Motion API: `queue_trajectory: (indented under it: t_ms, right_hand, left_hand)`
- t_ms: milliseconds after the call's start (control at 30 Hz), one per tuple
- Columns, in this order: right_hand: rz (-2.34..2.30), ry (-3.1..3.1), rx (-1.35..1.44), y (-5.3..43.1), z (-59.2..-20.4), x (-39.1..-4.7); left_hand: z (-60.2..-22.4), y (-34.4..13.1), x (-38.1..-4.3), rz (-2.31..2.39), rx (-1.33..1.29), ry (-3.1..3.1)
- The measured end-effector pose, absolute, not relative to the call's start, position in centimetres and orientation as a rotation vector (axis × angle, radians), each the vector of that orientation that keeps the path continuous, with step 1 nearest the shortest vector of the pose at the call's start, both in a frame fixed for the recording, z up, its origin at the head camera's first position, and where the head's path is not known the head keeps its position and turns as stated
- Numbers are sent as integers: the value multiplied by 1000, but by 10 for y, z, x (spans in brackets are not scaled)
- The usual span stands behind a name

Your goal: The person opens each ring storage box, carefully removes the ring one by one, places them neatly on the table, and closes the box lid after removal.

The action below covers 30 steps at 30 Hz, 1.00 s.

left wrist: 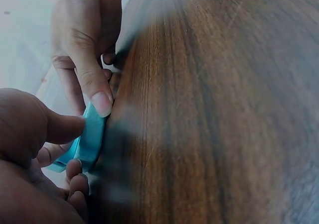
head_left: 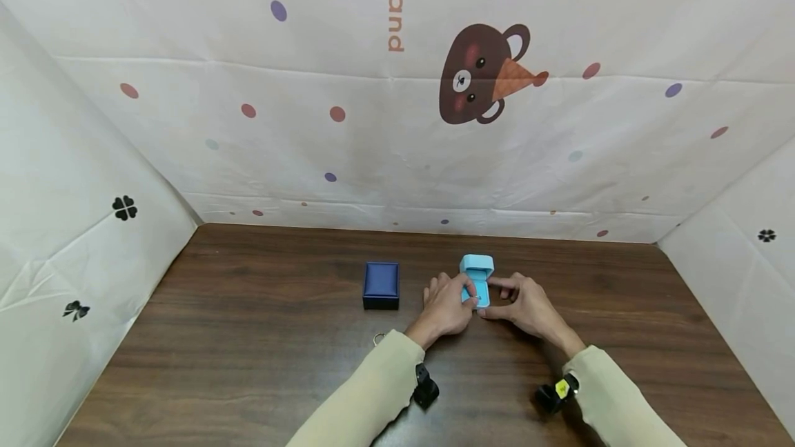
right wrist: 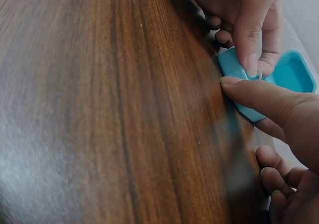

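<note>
A light blue ring box (head_left: pixel 477 262) sits on the table with its lid raised. My left hand (head_left: pixel 446 305) reaches over the box's base from the left, thumb and forefinger pinching a small ring (right wrist: pixel 259 74) at the slot; its lower part is hidden in the box. My right hand (head_left: pixel 528 308) grips the box base from the right, with the thumb at its front edge and a finger along its side. In the left wrist view, both the right thumb (left wrist: pixel 102 104) and the left fingers lie against the box (left wrist: pixel 92 137).
A dark blue box (head_left: pixel 381 281), lid down, stands left of the hands. Another ring (head_left: pixel 378 339) lies on the brown wooden table (head_left: pixel 261 336), partly covered by the left sleeve (head_left: pixel 366 392). White printed sheets (head_left: pixel 397 150) wall the table's back and sides.
</note>
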State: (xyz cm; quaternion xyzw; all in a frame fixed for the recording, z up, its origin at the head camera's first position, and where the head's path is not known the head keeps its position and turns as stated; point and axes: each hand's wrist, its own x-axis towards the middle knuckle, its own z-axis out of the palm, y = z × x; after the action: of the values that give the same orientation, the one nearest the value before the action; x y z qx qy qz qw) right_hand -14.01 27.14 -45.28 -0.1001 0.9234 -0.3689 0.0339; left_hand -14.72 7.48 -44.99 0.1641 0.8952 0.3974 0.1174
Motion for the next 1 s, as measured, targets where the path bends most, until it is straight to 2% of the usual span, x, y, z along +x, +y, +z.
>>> queue_trajectory:
  t_ms: [500, 800, 1000]
  right_hand:
    - [-1154, 2832, -292, 272, -456, -141]
    - [-1147, 2838, -303, 271, -454, -141]
    - [-1128, 2847, -305, 272, -454, -140]
  left_hand:
    - [-448, 69, -146, 1316, 442, 2507]
    - [-442, 60, -129, 1222, 569, 2674]
    - [-441, 61, -112, 990, 652, 2824]
